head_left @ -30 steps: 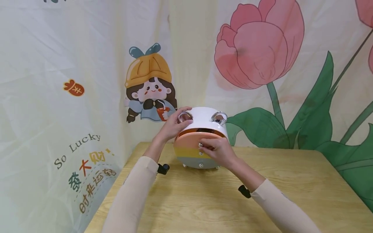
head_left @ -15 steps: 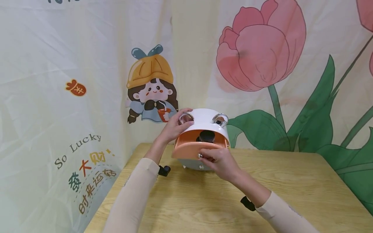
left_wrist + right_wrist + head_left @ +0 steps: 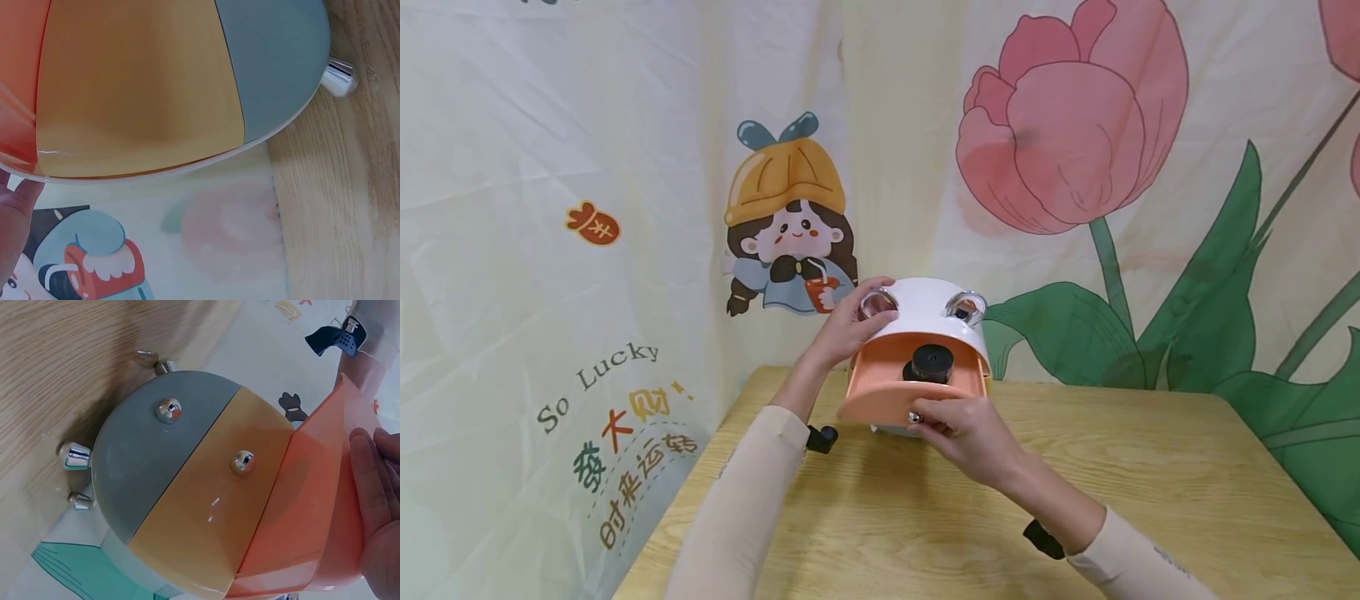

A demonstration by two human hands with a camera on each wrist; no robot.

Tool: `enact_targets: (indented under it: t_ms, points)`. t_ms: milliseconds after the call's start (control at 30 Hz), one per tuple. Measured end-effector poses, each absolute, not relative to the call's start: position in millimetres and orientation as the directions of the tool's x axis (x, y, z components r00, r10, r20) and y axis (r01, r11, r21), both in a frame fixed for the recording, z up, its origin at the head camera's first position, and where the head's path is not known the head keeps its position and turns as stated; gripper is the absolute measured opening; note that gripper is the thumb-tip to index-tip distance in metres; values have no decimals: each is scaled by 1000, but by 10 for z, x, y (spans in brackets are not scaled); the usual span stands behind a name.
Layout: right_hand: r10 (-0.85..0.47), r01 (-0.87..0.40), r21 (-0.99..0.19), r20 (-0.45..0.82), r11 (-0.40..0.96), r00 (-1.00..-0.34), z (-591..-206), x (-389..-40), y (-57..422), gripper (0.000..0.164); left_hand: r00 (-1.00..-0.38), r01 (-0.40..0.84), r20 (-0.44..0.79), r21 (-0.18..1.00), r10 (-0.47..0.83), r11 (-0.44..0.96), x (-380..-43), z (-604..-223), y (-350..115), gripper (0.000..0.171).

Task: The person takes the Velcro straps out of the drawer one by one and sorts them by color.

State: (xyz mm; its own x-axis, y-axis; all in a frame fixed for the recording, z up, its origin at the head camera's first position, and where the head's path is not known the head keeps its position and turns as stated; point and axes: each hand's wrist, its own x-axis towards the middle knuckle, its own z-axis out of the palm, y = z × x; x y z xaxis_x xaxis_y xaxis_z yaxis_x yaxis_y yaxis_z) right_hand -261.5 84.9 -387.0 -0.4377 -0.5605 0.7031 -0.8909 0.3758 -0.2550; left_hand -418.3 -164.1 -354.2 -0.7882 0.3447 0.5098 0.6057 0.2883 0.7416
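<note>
A small white drawer box [image 3: 925, 304] with silver ring ears stands on the table. My left hand [image 3: 848, 323] grips its top left, thumb and fingers on either side of the left ear [image 3: 878, 303]. The orange top drawer [image 3: 874, 403] is pulled out toward me. At its front, my right hand [image 3: 973, 440] pinches the silver knob [image 3: 914, 417]. Inside the drawer sit a black round cylinder [image 3: 933, 362] and another black piece, partly hidden. Below, the yellow drawer [image 3: 215, 494] and grey drawer [image 3: 156, 447] are closed in the right wrist view.
The wooden table [image 3: 865, 533] extends in front and to both sides. Behind the box hangs a printed curtain [image 3: 910, 167]. Short silver feet [image 3: 76, 455] hold the box above the tabletop. A black wrist mount [image 3: 822, 438] shows at the left wrist.
The orange drawer has slid out toward me with my right hand on its knob, exposing the black cylinder inside. My left hand has stayed on the box top.
</note>
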Motion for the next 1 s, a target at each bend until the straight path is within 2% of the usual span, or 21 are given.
enact_targets:
  t_ms: [367,467,633,733,833,1000]
  points:
    - [-597,-893,-188,685,409,-418,-3866,-2558,873,25,-793,602,507,740,337,301,-4182,-3546,-1641,49]
    - [-599,-917,-189,707,352,-376,-3814,-2549,904,25,-795,599,504,742,337,301,-4180,-3547,-1637,49]
    - [-514,-968,-179,822,178,-246,-3656,-2597,962,31,-792,603,507,737,341,305,-4179,-3540,-1634,49]
    - [-459,-975,-154,863,158,-211,-3545,-2646,1003,31,-788,607,511,735,343,300,-4180,-3532,-1633,48]
    - [-442,-968,-148,868,204,-226,-3459,-2708,1034,29,-785,610,515,737,344,290,-4178,-3531,-1632,49]
    - [-446,-934,-205,835,291,-322,-3405,-2856,1072,37,-790,604,508,741,343,294,-4176,-3545,-1638,50]
